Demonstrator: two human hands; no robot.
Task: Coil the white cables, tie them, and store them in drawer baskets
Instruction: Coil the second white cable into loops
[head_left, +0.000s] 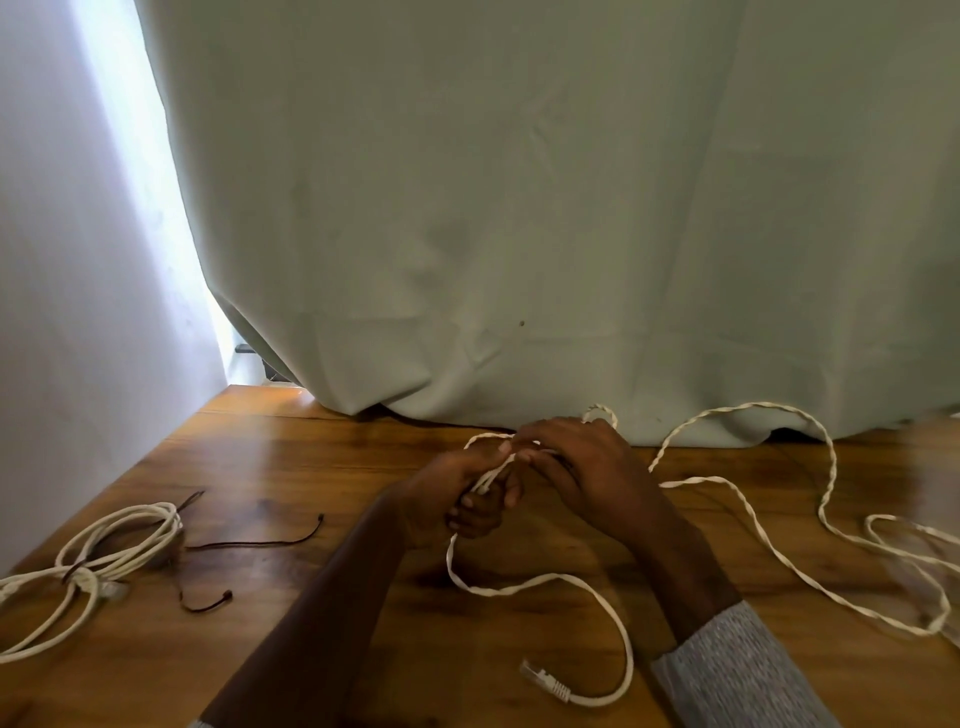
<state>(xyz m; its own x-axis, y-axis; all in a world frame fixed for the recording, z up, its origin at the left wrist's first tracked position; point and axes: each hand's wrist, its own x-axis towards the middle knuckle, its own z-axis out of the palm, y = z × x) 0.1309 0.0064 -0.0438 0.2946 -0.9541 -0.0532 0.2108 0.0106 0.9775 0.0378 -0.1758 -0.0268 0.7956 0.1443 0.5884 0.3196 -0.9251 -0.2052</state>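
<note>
Head view: left hand (467, 493) grips doubled strands of white cable (748, 525) at table (311, 649) centre; right hand (576, 467) pinches the same strands beside it. Loose length trails toward 3 o'clock. Coiled cable (119, 545), dark ties (254, 543) at 9 o'clock.

bare left forearm (311, 597), heathered grey right sleeve (737, 670)

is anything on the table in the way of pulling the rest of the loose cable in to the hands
Nothing visible. Both hands already hold the loose cable, whose slack lies on bare table to the right. The tied coil and dark ties sit apart, on the left.
</note>
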